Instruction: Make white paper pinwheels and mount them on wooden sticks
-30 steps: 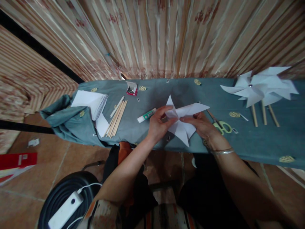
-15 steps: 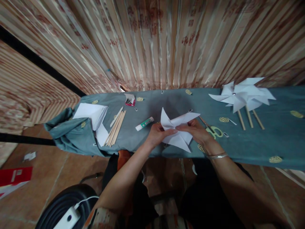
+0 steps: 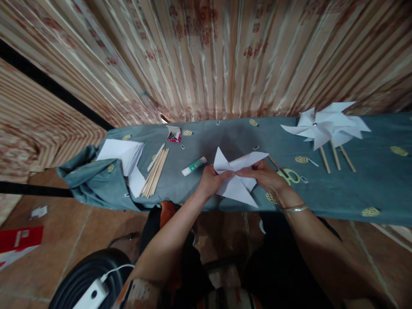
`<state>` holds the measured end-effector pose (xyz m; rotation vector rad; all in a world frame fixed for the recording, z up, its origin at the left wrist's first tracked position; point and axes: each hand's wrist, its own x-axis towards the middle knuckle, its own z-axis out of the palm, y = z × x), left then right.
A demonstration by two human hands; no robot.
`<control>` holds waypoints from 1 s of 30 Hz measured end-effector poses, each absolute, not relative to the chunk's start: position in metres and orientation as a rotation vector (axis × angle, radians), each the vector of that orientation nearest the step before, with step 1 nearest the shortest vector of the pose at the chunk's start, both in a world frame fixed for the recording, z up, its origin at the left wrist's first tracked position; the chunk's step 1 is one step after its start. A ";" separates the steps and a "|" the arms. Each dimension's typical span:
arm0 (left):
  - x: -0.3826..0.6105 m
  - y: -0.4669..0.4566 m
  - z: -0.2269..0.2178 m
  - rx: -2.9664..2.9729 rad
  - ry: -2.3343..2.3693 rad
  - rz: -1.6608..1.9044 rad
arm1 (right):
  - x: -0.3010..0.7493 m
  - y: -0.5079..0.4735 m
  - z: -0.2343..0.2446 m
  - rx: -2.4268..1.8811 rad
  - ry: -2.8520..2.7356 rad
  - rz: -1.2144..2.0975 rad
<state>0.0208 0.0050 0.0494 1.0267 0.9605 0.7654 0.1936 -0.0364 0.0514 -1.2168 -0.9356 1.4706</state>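
A white paper pinwheel (image 3: 240,193) is held over the front of the table between both hands. My left hand (image 3: 210,180) grips its left side, thumb pressed at the centre where the folded tips meet. From the right, my right hand (image 3: 265,175) pinches it, its thumb also at the centre; the fingers of both hands are partly hidden behind the paper. Left of my left hand lies a glue stick (image 3: 194,166). Green-handled scissors (image 3: 289,175) rest just beyond my right hand, their blades partly covered by it.
Finished pinwheels on sticks (image 3: 334,126) lie at the right. Toward the left are wooden sticks (image 3: 155,176), a white pen (image 3: 156,157), an open red box of small pins (image 3: 174,134) and stacked white paper (image 3: 120,152). A grey-green cloth (image 3: 347,189) covers the narrow table.
Both thumbs stay pressed at the pinwheel's centre. The paper has tilted slightly in my hands, and the whole view has shifted a little.
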 end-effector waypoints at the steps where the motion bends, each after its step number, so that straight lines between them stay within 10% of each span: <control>1: 0.021 0.005 0.049 1.017 0.968 0.769 | 0.193 -0.036 0.051 -1.218 -0.936 1.471; 18: 0.016 0.018 0.064 0.536 0.958 0.951 | 0.202 -0.083 0.070 -1.519 -1.449 0.397; 30: 0.030 0.008 0.065 0.529 0.908 0.859 | 0.201 -0.084 0.072 -1.308 -1.630 0.523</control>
